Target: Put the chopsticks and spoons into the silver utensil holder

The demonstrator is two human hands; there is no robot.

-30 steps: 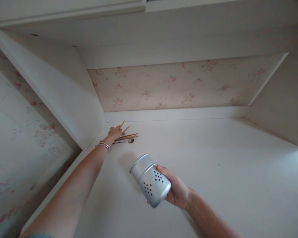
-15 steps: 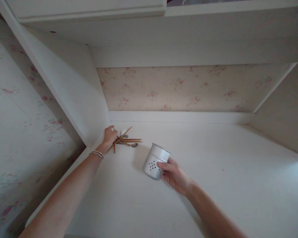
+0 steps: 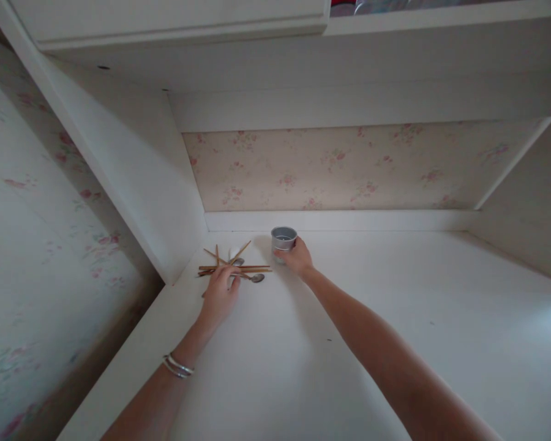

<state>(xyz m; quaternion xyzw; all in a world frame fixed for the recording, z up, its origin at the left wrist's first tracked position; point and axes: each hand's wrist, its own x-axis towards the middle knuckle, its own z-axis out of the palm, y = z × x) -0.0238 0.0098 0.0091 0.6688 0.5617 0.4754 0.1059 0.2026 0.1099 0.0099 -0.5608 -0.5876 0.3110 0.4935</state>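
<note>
My right hand (image 3: 298, 257) is wrapped round the side of a silver metal utensil cup (image 3: 283, 235), which stands upright near the back of the white surface with its round mouth facing up. To its left lies a loose pile of wooden chopsticks (image 3: 256, 267), some side by side and others crossed. My left hand (image 3: 221, 288) reaches over this pile, its fingers bent round the chopsticks; the fingertips are partly hidden. Just right of that hand, the bowl of a metal spoon (image 3: 258, 278) sticks out. Another spoon (image 3: 237, 262) shows behind the chopsticks, beside a small white thing that I cannot make out.
The white countertop (image 3: 371, 343) runs under a low cabinet (image 3: 303, 67). An upright white side panel (image 3: 142, 171) closes the left side near the pile. Flowered wallpaper (image 3: 330, 165) covers the back wall above a white ledge.
My right hand has carried the cup back and set it upright beside the pile. My left hand has moved from the pile's left end to its front, and several chopsticks lie more in line.
</note>
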